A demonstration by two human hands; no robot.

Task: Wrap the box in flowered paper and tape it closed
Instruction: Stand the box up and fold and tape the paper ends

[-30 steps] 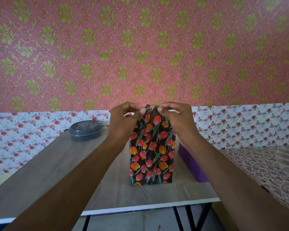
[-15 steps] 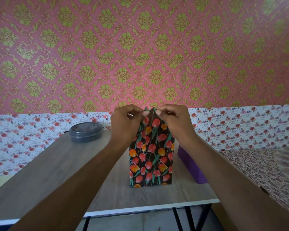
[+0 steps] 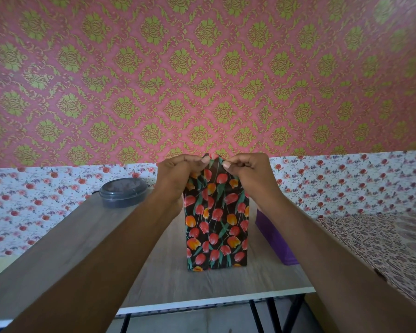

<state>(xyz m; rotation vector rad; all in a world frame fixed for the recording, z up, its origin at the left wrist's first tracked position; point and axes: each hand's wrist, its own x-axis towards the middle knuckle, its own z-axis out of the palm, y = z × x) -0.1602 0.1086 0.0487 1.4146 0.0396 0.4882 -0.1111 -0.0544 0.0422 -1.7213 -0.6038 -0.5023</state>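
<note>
Wooden table (image 3: 226, 280) — upright wrapped box (image 3: 216, 227); left hand (image 3: 178, 179), right hand (image 3: 250, 174) pinch paper top.

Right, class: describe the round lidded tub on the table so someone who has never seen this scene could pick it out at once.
Find the wooden table. At its far left corner, left of the upright tulip-papered box, sits a low tub. It alone is dark grey, round and lidded; the purple box on the right is straight-sided.
</note>
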